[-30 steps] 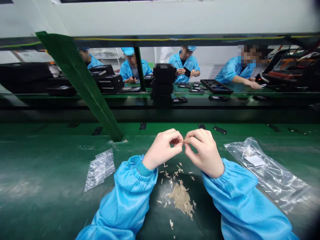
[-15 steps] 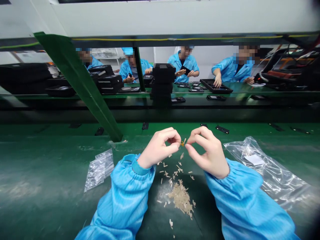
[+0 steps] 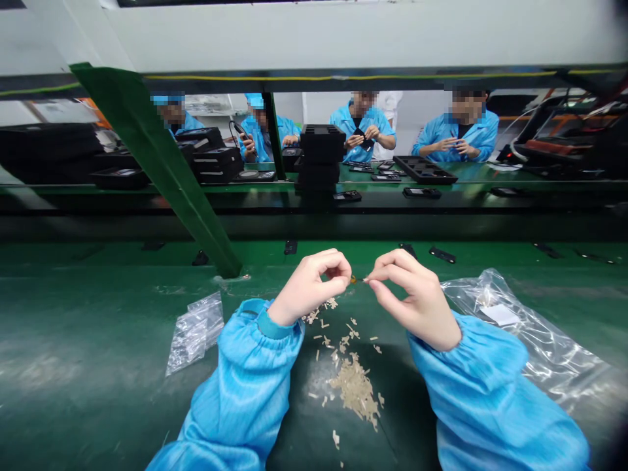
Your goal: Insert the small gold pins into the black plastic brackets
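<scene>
Thumb and forefinger of my left hand (image 3: 313, 286) are pinched on a small amber piece (image 3: 353, 279), its tip sticking out to the right. Just right of it, my right hand (image 3: 415, 297) is closed in a pinch at a tiny pale strip (image 3: 364, 280), mostly hidden by the fingertips. A small gap lies between the two hands. Below them, a heap of small beige scraps (image 3: 354, 389) rests on the green work surface (image 3: 118, 392). More loose scraps are scattered from the heap up to beneath my left hand.
A small clear plastic bag (image 3: 196, 333) lies to the left. At right is a larger clear bag (image 3: 534, 333) with a white label. A green slanted post (image 3: 161, 176) stands ahead. Several dark parts line the back; co-workers in blue sit opposite, near stacked black trays (image 3: 321, 154).
My right hand has drawn slightly right, widening the gap. The pale strip, upright before, is now at its fingertips. Opposite, the far-right co-worker's hand has left the black tray.
</scene>
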A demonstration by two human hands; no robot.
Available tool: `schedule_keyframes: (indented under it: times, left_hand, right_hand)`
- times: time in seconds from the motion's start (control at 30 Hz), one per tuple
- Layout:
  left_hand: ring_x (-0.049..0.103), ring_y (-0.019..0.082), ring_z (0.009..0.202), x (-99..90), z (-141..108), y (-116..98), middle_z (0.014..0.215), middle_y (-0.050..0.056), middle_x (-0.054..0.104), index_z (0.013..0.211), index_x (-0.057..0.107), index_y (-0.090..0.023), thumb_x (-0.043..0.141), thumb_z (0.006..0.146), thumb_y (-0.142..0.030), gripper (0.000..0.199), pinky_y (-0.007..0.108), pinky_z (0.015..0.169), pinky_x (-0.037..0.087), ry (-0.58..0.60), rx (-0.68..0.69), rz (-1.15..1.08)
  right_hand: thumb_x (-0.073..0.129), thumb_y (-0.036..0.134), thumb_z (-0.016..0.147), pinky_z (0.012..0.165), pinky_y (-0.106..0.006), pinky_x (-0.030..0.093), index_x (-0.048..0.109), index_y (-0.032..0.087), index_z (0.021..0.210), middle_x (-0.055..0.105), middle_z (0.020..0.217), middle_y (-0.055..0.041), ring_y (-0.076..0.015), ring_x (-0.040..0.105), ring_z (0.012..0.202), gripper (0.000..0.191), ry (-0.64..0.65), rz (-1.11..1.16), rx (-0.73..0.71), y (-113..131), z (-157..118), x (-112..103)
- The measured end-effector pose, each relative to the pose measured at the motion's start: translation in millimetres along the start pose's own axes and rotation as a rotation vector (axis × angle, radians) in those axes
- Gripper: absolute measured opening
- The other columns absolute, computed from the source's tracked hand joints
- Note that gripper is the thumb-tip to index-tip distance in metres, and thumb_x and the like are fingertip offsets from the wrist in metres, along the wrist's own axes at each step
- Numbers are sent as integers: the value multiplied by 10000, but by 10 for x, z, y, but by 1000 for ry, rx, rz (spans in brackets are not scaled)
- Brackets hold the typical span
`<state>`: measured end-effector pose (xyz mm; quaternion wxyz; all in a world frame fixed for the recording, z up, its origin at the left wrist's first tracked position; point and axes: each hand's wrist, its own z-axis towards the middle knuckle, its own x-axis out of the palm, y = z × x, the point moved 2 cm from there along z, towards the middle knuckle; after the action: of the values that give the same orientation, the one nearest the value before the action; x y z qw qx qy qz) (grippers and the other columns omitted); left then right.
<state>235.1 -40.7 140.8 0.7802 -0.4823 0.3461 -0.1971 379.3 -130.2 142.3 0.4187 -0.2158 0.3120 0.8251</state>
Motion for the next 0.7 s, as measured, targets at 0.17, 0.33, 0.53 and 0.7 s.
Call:
schedule_keyframes:
  times: [0.17, 0.33, 0.53, 0.7]
  left_hand:
    - [381, 77, 555, -4, 19, 86, 572, -45, 443, 603, 497, -148, 508, 630, -135, 32, 215, 545, 308, 6, -145, -403]
    - [372, 56, 511, 43, 25, 120, 534, -53, 428, 591, 499, -136, 535, 612, -148, 43, 203, 519, 274, 74, -227, -593]
    - [385, 47, 489, 128, 10, 108, 526, -44, 451, 577, 510, -130, 545, 601, -164, 55, 190, 496, 279, 168, -288, -663]
    - [446, 55, 522, 102, 78, 237, 578, -36, 485, 641, 517, -146, 521, 697, -236, 106, 177, 533, 369, 152, -340, -402]
  right_hand:
    - [493, 150, 830, 727, -378, 407, 547, 186, 667, 530, 701, -28, -156, 489, 683, 176, 2, -48, -121, 44, 9, -25]
    - [580, 145, 766, 762, -410, 416, 519, 200, 702, 500, 733, -20, -160, 470, 699, 104, -85, -126, -198, 39, -18, 53]
    - [573, 60, 744, 790, -426, 423, 537, 216, 807, 504, 786, -21, -158, 480, 734, 172, -129, -166, -242, 52, -31, 99]
    - [565, 52, 744, 796, -428, 423, 526, 212, 774, 499, 770, -16, -155, 476, 722, 168, -159, -185, -235, 21, -22, 92]
